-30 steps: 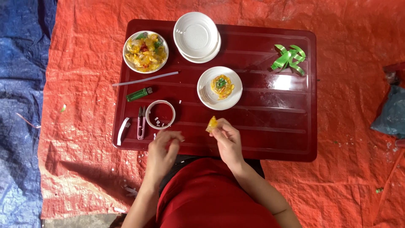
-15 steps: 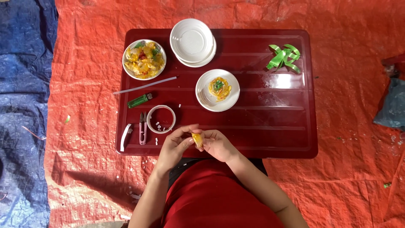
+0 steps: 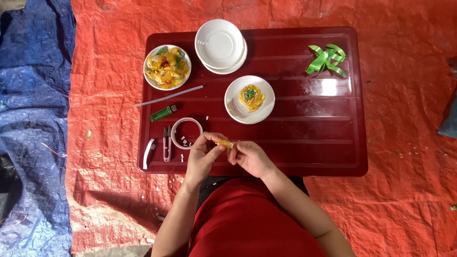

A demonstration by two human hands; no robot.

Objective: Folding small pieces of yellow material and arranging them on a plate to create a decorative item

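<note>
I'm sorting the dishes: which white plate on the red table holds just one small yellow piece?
The white plate nearest the hands, mid-table. The left plate is heaped with pieces, and the stacked plates are empty.

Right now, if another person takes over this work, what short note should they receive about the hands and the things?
Left hand and right hand: both pinch one small yellow piece over the near edge of the red table.
Done: one yellow-and-green item lies on the white plate.
Mixed pieces bowl and stacked empty plates are at the far side; tape ring, snips and green lighter to the left; green ribbon far right.
Left: the piece in hand is unfinished.
</note>
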